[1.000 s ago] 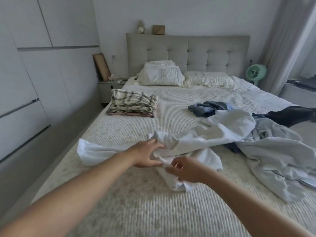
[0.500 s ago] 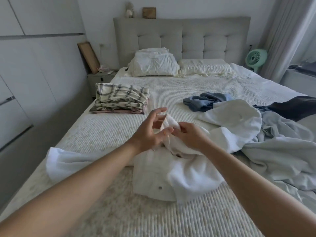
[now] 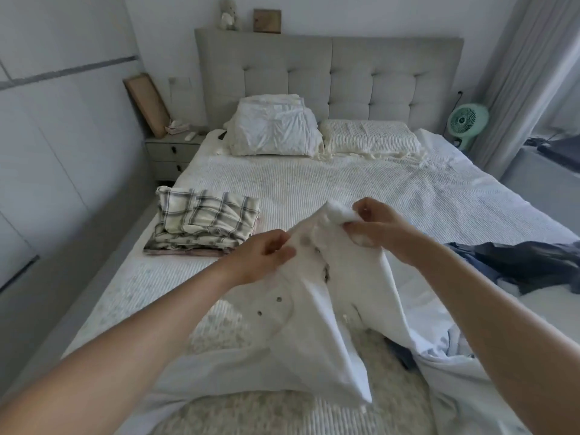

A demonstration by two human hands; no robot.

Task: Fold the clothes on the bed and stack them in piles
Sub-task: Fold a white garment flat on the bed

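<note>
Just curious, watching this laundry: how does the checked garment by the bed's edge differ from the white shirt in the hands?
The checked garment lies folded on top of a pile on the bed; the white shirt is unfolded, lifted at its top by the left hand and right hand. The checked garment has dark grid lines; the white shirt is plain, with small dark snaps. No hand touches the checked garment. Both are clothes.

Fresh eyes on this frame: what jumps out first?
Centre frame, the left hand and right hand each hold a grip on a white buttoned cotton shirt, lifted over the ribbed off-white bedspread. Left of it sits a folded stack topped by a checked cream-and-grey cloth.
</note>
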